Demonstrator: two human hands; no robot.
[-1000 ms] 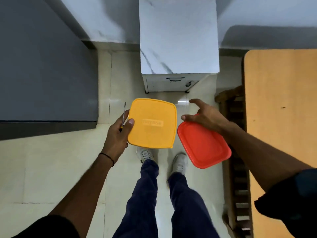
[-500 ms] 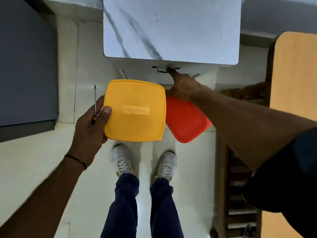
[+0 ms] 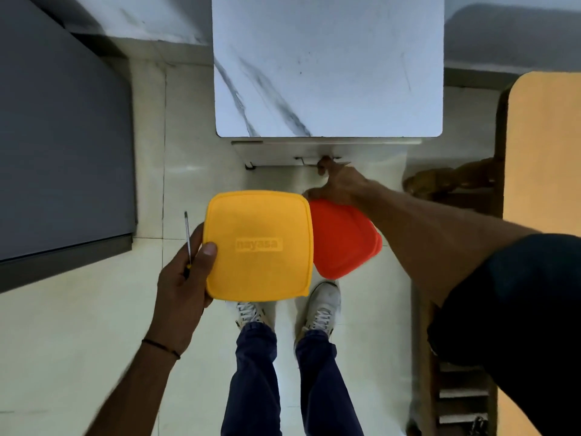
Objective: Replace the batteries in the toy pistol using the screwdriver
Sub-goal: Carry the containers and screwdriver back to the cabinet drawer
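My left hand (image 3: 185, 278) holds a yellow lidded box (image 3: 257, 245) marked "nayasa" flat in front of me, with a thin screwdriver (image 3: 187, 236) pinched against the box's left side, shaft pointing away from me. My right hand (image 3: 338, 180) carries a red lidded box (image 3: 342, 237) under its palm while its fingertips reach the metal drawer handle (image 3: 306, 161) on the front of the marble-topped cabinet (image 3: 327, 67). No toy pistol or batteries are visible.
I stand on pale floor tiles, my white shoes (image 3: 323, 305) just short of the cabinet. A dark grey surface (image 3: 59, 127) fills the left. A wooden chair (image 3: 452, 187) and an orange-tan tabletop (image 3: 544, 215) stand on the right.
I have stepped closer to the cabinet. My right hand, carrying the red box, has reached forward from beside the yellow box to the drawer handle. The left hand kept its hold.
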